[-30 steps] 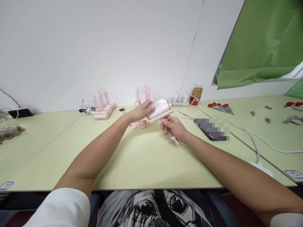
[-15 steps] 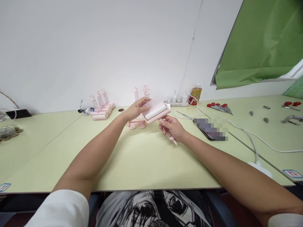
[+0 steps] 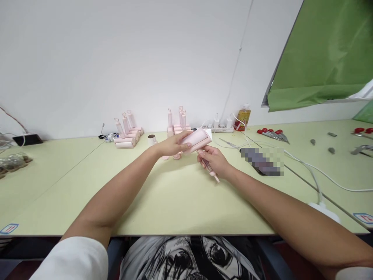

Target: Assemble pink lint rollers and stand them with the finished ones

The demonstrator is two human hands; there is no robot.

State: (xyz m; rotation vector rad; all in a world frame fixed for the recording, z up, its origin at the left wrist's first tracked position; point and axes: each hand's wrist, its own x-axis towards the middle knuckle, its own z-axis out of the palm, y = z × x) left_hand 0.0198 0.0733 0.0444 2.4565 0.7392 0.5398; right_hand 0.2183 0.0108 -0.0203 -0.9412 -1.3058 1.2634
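A pink lint roller (image 3: 197, 139) is held above the table between both hands, its pink cover lying over the roller head. My left hand (image 3: 174, 144) grips the head from the left, thumb on the cover and fingers behind. My right hand (image 3: 215, 158) is wrapped round the handle (image 3: 209, 168), which slants down to the right. Small round pink parts (image 3: 176, 156) lie on the table just below my left hand. Behind the hands stands a group of pink lint rollers (image 3: 181, 120) with handles upright.
More pink lint rollers (image 3: 127, 134) stand at the back left beside a white-rimmed cup-like roll (image 3: 151, 140). To the right are a phone (image 3: 259, 161), white cables (image 3: 305, 167), a power strip (image 3: 223, 129), a bottle (image 3: 243, 117) and red-handled tools (image 3: 273, 135).
The white roll showing in the head is now hidden under the pink cover. My left hand has moved right and closed on the head. The right hand keeps its hold on the handle.
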